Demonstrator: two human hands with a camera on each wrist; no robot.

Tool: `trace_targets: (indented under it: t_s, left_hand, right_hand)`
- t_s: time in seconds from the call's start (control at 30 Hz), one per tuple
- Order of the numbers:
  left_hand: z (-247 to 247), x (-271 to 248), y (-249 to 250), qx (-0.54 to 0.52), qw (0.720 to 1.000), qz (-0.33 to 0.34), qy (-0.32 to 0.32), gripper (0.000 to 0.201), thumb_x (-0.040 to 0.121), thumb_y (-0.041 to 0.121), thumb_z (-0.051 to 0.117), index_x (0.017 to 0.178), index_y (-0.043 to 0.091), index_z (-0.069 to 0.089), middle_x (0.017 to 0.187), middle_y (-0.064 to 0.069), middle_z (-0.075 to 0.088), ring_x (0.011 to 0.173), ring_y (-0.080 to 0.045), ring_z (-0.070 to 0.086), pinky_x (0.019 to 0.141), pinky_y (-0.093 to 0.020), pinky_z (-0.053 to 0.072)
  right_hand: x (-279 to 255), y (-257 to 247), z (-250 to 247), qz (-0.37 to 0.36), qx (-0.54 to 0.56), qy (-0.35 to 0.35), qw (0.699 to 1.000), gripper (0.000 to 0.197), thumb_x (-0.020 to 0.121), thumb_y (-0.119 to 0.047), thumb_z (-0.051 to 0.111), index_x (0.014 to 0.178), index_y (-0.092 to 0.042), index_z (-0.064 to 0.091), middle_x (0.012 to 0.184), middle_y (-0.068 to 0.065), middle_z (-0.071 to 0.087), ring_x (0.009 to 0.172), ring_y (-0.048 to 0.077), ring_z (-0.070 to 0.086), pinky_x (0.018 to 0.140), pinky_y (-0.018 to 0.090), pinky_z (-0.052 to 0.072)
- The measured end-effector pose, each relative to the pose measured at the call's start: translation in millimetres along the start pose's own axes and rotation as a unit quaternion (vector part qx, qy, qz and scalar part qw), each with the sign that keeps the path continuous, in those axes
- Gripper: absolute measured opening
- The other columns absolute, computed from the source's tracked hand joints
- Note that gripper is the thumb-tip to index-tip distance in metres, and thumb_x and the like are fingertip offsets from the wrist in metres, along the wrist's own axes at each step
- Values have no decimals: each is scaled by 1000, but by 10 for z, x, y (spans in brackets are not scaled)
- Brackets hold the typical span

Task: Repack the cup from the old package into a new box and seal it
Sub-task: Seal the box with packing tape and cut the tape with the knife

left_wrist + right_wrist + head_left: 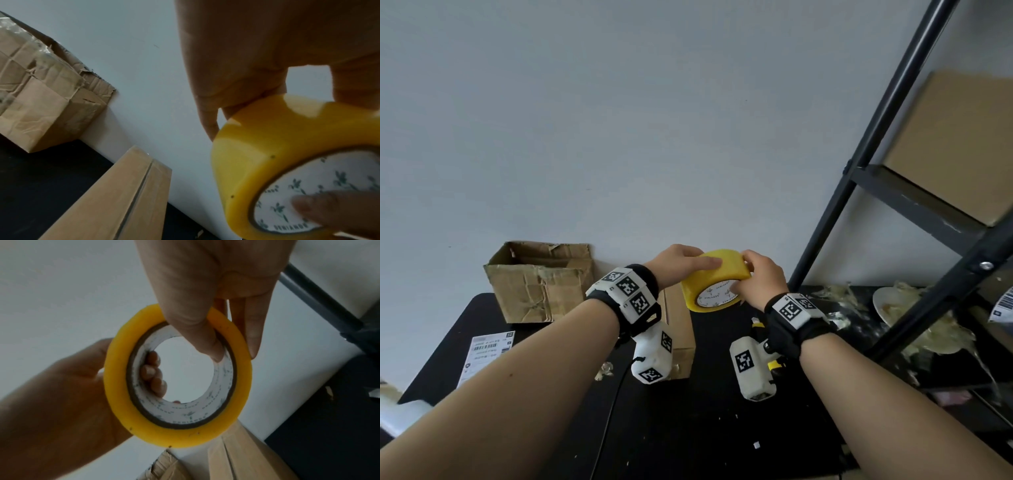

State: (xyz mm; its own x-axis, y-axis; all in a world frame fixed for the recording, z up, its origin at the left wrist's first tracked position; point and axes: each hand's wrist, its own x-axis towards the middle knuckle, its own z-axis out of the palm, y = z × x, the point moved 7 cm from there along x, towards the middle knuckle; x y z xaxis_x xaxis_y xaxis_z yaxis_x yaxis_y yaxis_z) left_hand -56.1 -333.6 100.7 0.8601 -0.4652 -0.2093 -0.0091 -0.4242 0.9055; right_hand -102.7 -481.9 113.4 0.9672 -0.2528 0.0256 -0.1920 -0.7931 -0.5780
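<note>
Yellow tape roll sat mid-frame in the head view, held up over the black counter by both hands. The left hand wrapped its outer curve from the left; the right hand pinched its right rim. Below it a closed new box lay on the counter, and a torn, open old box stood at the left by the wall. The cup was not visible.

From the left wrist, the roll filled the lower right, the new box bottom centre, the old box at left.

From the right wrist, left fingertips curled inside the roll's white core while the right thumb hooked over its top edge.
</note>
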Motion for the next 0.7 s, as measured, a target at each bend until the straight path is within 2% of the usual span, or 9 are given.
trace_targets:
  t_s: [0.07,0.17,0.23,0.3,0.4,0.53,0.6,0.7]
  left_hand:
    - [-31,-16,-1,-9,1000,3,20,41,86,47,60,110,13,65,112,-7,64,105,-25,60,98,-39,46]
    - [-39,-34,14,20,999,10,33,37,91,43,53,106,11,66,108,-9,64,102,-24,59,91,-34,46]
    - [-55,-42,-2,27,999,6,31,38,93,42,52,103,9,67,108,-11,64,102,-25,59,91,-36,45]
    - [-104,-30,-41,11,999,-6,35,38,91,44,53,104,11,67,112,-11,64,106,-27,59,98,-40,45]
    - [-179,-21,-79,-17,999,-18,37,45,88,46,57,116,11,64,118,-10,62,110,-28,58,103,-45,42]
    - [-244,-41,-80,-74,997,-9,21,55,76,47,68,115,9,63,118,-10,63,111,-28,58,103,-44,43]
    - [-257,-41,-95,-84,996,-2,11,46,81,41,67,112,8,64,116,-10,63,111,-27,58,101,-40,45]
    - [-261,-43,-81,-98,995,6,8,30,88,33,62,107,10,64,113,-9,63,110,-27,58,99,-38,45]
  right_hand:
    - [-22,-51,27,-8,-26,-9,1000,38,78,-10,68,113,-19,55,105,4,64,100,28,60,75,29,45]
    - [-56,-270,68,-75,-160,-16,984,47,78,-27,70,119,-27,48,106,-1,62,96,25,60,72,30,43]
    - [-77,-417,71,-115,-202,-6,973,40,79,-26,67,115,-26,50,105,-1,63,95,26,61,70,30,42]
    - [-69,-451,58,-108,-169,-1,980,31,80,-16,62,109,-22,54,100,2,65,92,28,61,72,31,46]
    - [-33,-379,68,-66,-82,-2,994,30,77,-7,60,105,-18,57,97,4,66,92,29,61,75,34,50]
    - [3,-259,85,-23,10,-13,1000,37,74,-3,66,108,-14,59,104,3,62,100,25,57,78,29,46]
    - [22,-199,101,-8,34,-26,999,41,74,-2,69,112,-15,58,105,2,59,102,24,56,78,28,43]
    - [39,-128,123,17,65,-33,997,44,74,-3,71,113,-16,57,110,5,62,103,27,58,84,34,48]
